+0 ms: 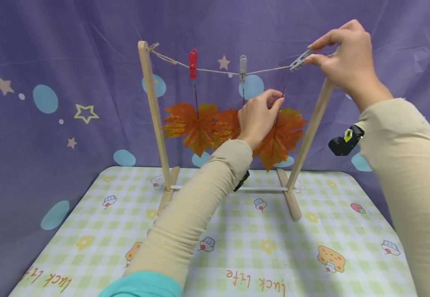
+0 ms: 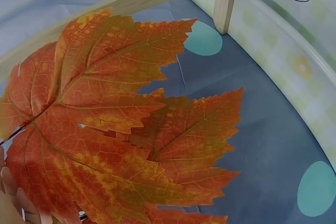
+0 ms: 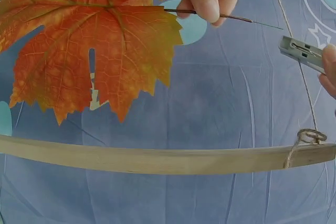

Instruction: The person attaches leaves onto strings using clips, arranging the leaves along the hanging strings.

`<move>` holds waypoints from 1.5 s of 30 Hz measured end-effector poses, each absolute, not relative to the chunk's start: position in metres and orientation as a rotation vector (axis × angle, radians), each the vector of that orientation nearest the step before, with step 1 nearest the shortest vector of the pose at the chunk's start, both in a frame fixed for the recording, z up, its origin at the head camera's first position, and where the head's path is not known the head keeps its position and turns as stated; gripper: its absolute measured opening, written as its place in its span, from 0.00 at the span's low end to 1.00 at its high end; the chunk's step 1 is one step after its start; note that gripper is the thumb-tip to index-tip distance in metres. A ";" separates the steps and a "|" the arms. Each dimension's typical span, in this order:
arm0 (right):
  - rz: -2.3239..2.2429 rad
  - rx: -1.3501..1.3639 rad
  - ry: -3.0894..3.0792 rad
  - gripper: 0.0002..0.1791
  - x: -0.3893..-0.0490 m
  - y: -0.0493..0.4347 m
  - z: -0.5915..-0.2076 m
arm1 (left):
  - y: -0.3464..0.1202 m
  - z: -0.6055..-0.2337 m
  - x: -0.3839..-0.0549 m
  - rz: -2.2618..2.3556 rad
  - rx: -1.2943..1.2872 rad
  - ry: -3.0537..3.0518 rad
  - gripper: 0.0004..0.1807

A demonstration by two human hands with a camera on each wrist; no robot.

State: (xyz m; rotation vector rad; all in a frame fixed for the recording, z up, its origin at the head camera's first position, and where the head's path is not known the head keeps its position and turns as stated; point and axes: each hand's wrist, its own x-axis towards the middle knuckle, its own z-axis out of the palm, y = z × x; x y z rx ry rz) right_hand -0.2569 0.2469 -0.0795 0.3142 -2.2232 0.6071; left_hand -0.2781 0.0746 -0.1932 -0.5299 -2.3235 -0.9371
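Observation:
My left hand (image 1: 257,115) pinches the thin dark stem (image 3: 233,18) of an orange maple leaf (image 1: 279,134), which hangs below the string. A bare wire tip sticks up from the stem, close to the clip's end. With thumb and fingers my right hand (image 1: 350,57) pinches a grey clothespin (image 1: 301,60), tilted at the string (image 1: 270,71) near its right end. Two more leaves hang to the left: one orange leaf (image 1: 194,126) under a red clothespin (image 1: 193,64), another orange leaf (image 1: 226,123) under a second grey clothespin (image 1: 242,69), partly hidden behind my left hand.
The string runs between a left wooden post (image 1: 153,111) and a right wooden post (image 1: 311,132). A white rod (image 1: 261,189) joins them low down. The stand's feet rest on a checked tablecloth (image 1: 237,231). Behind hangs a purple curtain (image 1: 88,53) with stars and dots.

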 end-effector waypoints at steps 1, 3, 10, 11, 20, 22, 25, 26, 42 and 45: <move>0.613 0.310 -2.245 0.18 -0.257 0.248 -0.079 | 0.075 -0.193 -0.278 -0.934 -0.532 -2.323 0.15; 0.628 0.304 -2.280 0.19 -0.258 0.250 -0.079 | 0.075 -0.194 -0.278 -0.925 -0.539 -2.327 0.14; 0.632 0.344 -2.345 0.19 -0.256 0.255 -0.080 | 0.074 -0.196 -0.278 -0.887 -0.543 -2.343 0.14; 0.625 0.357 -2.342 0.19 -0.256 0.255 -0.080 | 0.074 -0.196 -0.278 -0.883 -0.544 -2.346 0.14; 0.617 0.391 -2.440 0.17 -0.251 0.253 -0.077 | 0.076 -0.194 -0.279 -0.857 -0.564 -2.328 0.14; 0.597 0.397 -2.456 0.18 -0.251 0.252 -0.078 | 0.076 -0.194 -0.279 -0.851 -0.563 -2.326 0.14; 0.558 0.418 -2.463 0.18 -0.250 0.251 -0.079 | 0.076 -0.193 -0.279 -0.849 -0.558 -2.326 0.14; 0.543 0.425 -2.462 0.18 -0.250 0.250 -0.080 | 0.076 -0.193 -0.279 -0.851 -0.556 -2.325 0.14; 0.459 0.522 -2.328 0.19 -0.256 0.248 -0.083 | 0.075 -0.190 -0.272 -0.917 -0.545 -2.358 0.16; 0.453 0.513 -2.295 0.18 -0.256 0.248 -0.083 | 0.069 -0.191 -0.268 -0.981 -0.614 -2.348 0.16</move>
